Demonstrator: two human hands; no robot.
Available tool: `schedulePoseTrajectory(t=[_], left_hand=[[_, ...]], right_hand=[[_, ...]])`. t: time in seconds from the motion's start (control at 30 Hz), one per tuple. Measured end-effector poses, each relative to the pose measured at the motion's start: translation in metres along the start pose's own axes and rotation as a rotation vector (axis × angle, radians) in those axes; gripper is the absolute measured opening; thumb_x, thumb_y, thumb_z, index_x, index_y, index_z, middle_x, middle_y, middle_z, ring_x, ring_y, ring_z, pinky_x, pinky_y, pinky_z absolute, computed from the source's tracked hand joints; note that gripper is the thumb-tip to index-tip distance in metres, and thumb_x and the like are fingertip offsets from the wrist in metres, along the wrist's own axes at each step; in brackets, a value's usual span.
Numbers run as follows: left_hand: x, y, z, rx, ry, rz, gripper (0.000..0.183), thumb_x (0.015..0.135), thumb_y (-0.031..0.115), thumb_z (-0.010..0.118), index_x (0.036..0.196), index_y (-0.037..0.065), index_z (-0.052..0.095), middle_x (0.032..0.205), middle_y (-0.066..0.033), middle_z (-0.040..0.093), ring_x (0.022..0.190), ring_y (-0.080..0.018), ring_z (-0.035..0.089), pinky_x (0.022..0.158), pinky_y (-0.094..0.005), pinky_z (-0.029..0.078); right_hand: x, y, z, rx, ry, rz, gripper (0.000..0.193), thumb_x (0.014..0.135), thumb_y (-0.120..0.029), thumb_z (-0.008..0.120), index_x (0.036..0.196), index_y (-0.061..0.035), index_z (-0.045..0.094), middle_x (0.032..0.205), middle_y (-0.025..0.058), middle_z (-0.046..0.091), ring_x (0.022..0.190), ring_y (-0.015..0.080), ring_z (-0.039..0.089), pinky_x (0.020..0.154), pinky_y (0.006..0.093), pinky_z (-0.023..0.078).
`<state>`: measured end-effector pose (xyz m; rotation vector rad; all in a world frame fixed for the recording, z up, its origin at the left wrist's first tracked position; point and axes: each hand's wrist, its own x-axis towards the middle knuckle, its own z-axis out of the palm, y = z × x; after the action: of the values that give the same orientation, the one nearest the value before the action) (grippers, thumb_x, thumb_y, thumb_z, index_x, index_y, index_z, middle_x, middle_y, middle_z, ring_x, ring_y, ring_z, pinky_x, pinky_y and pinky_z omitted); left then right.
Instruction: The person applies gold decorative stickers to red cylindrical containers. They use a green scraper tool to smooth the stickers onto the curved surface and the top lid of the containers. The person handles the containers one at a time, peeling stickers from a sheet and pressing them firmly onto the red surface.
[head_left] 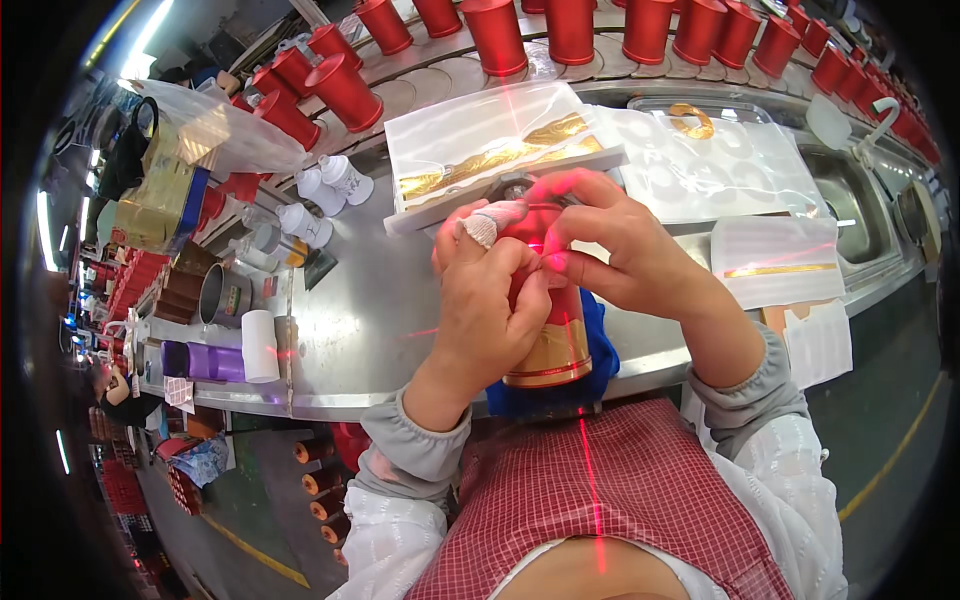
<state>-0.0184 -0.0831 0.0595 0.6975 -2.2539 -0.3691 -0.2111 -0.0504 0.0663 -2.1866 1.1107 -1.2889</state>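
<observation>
I see both hands closed around a red bottle (548, 320) with a gold band at its base, held upright at the near edge of the table (370, 300), over a blue cloth (600, 350). Left hand (485, 310) wraps the body, its thumb taped; right hand (620, 245) pinches at the bottle's top with fingertips. A red laser line runs down across bottle and apron. Behind the hands, a white tray (480, 140) carries strips of gold foil; beside it a clear blister tray (730, 165) holds one gold ring piece. Rows of red cylindrical cups (570, 28) stand on a conveyor at the far edge. White caps (335, 180) sit left. Steel worktop, factory floor with yellow line below.
</observation>
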Motion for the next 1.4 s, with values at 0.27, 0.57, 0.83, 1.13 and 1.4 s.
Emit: schedulePoseTrajectory(t=[0.27,0.57,0.83,1.13,1.4], left_hand=[[0.0,0.002,0.009,-0.04,0.002,-0.011,0.016,0.078,0.014,0.065,0.09,0.004,0.061,0.114,-0.0196,0.056,0.114,-0.0406,0.044,0.1,-0.0493,0.03],[-0.039,-0.017,0.038,-0.848,0.191,-0.505,0.068,0.089,0.032,0.065,0.139,0.001,0.032,0.135,-0.0161,0.042,0.124,-0.0264,0.042,0.106,-0.0386,0.033],[-0.037,-0.018,0.036,-1.202,0.082,-0.719,0.098,0.087,0.037,0.068,0.151,0.004,0.001,0.149,-0.0161,0.025,0.133,-0.0252,0.037,0.109,-0.038,0.033],[-0.039,-0.023,0.039,-1.385,0.094,-0.681,0.091,0.093,0.038,0.06,0.15,0.003,-0.001,0.148,-0.0172,0.027,0.132,-0.0248,0.038,0.109,-0.0377,0.033],[-0.038,-0.033,0.042,-1.336,0.115,-0.63,0.081,0.095,0.036,0.057,0.147,-0.004,0.01,0.145,-0.0182,0.029,0.132,-0.0247,0.036,0.109,-0.0371,0.034]], right_hand=[[-0.01,0.015,-0.014,0.006,0.034,0.048,0.007,0.084,-0.009,0.067,0.088,-0.0056,0.062,0.118,0.0117,0.056,0.106,0.0259,0.055,0.092,0.0373,0.043],[0.001,0.233,-0.159,-0.812,0.083,0.65,0.018,0.082,-0.025,0.068,0.09,-0.009,0.067,0.11,0.013,0.057,0.104,0.0289,0.055,0.088,0.0402,0.046],[-0.004,0.301,-0.127,-1.111,0.067,0.739,0.014,0.08,-0.025,0.066,0.089,-0.0151,0.068,0.118,0.0113,0.055,0.11,0.0354,0.051,0.088,0.0472,0.048],[0.032,0.07,-0.075,-0.302,-0.057,0.182,0.01,0.079,-0.007,0.069,0.082,-0.006,0.059,0.121,0.0104,0.053,0.111,0.0242,0.052,0.084,0.0337,0.045],[0.022,0.004,0.007,-0.208,-0.183,0.125,0.015,0.077,-0.01,0.072,0.083,-0.003,0.06,0.115,0.0179,0.052,0.108,0.0367,0.05,0.093,0.042,0.042]])
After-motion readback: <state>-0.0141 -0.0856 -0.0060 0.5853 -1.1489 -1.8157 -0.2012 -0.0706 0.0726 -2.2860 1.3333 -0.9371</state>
